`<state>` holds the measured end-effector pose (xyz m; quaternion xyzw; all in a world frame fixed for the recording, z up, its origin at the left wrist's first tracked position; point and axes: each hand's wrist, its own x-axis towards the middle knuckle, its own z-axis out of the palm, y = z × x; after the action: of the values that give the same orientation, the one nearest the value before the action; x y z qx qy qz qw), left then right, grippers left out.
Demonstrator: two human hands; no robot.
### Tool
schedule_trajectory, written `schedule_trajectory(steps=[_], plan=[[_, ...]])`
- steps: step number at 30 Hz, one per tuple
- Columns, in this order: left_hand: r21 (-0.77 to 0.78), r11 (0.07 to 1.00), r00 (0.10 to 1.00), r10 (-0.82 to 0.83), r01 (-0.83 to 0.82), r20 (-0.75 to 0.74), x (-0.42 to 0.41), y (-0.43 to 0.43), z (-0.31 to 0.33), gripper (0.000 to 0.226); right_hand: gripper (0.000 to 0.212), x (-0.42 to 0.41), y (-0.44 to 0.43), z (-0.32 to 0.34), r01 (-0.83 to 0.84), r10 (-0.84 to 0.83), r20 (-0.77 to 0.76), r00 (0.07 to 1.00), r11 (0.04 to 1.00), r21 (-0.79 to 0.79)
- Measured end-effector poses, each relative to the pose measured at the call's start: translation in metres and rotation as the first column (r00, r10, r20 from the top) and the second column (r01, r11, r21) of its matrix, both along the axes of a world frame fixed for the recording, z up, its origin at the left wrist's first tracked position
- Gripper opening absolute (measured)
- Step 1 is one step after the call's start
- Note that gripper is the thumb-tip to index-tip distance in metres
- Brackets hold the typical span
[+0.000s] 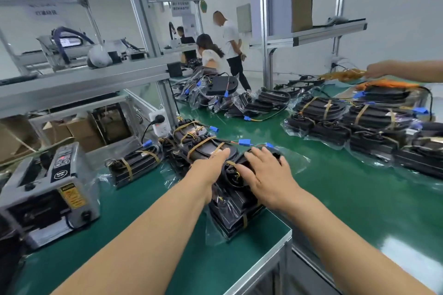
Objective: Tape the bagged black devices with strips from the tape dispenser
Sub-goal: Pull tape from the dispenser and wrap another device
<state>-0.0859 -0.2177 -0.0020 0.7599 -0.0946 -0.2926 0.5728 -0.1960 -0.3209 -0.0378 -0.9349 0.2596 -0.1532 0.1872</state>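
Bagged black device (239, 203), glossy crinkled plastic; left hand (211, 166), right hand (267, 176) flat, touching.

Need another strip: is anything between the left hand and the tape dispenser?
One taped bundle lies partly between the left hand and the tape dispenser, toward the far side. The green mat nearer the edge looks bare, so reaching along it seems unobstructed.

Your left forearm (143, 230) and right forearm (347, 235): bare along all the length in view. Left hand (211, 166), right hand (268, 175): bare as well. Knuckles show on your right hand's back. Nails too blurred to tell.
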Motion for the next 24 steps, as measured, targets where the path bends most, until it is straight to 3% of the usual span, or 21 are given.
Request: schedule_trajectory(steps=[7, 14, 17, 20, 24], plan=[[0.02, 1.0, 1.0, 0.002, -0.002, 0.0, 0.011, -0.013, -0.017, 0.075, 0.061, 0.003, 0.004, -0.03, 0.041, -0.04, 0.014, 0.999, 0.99, -0.135], [-0.125, 0.989, 0.989, 0.092, -0.078, 0.116, 0.0, -0.003, -0.021, 0.021, 0.072, -0.005, 0.013, -0.033, 0.043, -0.028, 0.097, 0.995, 0.986, -0.16], [-0.214, 0.974, 0.983, 0.109, -0.076, 0.149, -0.009, 0.024, -0.016, 0.016, 0.078, -0.009, 0.03, -0.026, 0.02, 0.012, 0.178, 0.984, 0.984, -0.175], [-0.32, 0.938, 0.983, 0.167, -0.136, 0.071, -0.006, 0.069, -0.021, 0.008, 0.069, -0.006, 0.063, -0.013, -0.036, 0.116, 0.24, 0.964, 0.949, -0.313], [-0.376, 0.883, 0.959, 0.272, -0.28, -0.077, 0.006, 0.143, -0.041, 0.02, 0.057, 0.012, 0.113, -0.007, -0.197, 0.323, 0.29, 0.901, 0.9, -0.389]])
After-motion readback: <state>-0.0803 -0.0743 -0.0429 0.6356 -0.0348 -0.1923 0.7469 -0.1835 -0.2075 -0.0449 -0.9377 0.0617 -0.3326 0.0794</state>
